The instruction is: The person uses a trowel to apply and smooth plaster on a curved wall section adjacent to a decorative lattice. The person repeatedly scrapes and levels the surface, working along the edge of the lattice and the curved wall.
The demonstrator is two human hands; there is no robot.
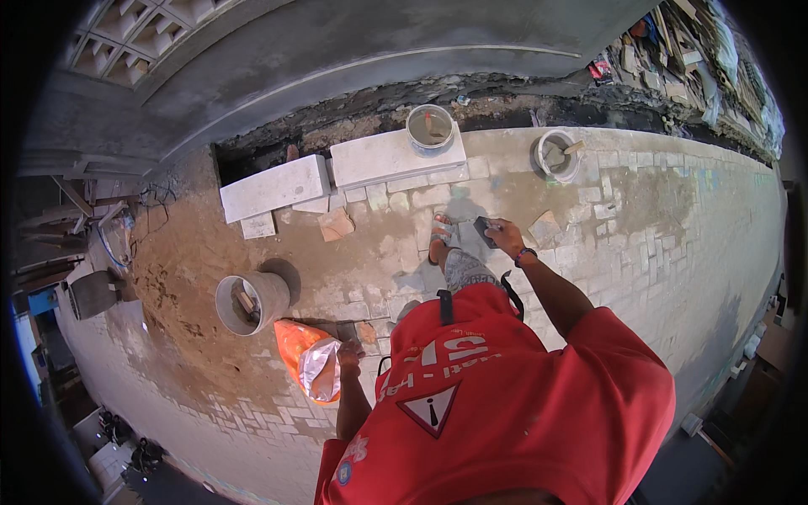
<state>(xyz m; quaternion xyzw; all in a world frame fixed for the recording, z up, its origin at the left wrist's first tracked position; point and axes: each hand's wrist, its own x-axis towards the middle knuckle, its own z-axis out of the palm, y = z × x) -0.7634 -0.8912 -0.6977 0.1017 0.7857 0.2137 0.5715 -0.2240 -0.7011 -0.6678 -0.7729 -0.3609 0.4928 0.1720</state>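
Note:
My left hand [349, 355] is at the open mouth of an orange bag [290, 341] with a silvery inside, its fingers closed on the bag's edge. The bag stands on the paving to my left. Out in front on the right, my right hand [507, 239] grips a small dark rectangular object [484, 229]; its kind is too small to make out. Just left of that hand, my sandalled foot [440, 231] rests on the paving. A grey bucket [268, 295] with a tool inside stands beyond the bag.
Two pale concrete blocks [273, 188] lie along a trench by the grey wall [337, 63]. One carries a bucket of water [430, 145]. Another bucket [557, 175] with grey mix stands farther right. A sand heap [181, 278] is on the left, scrap wood [673, 59] at far right.

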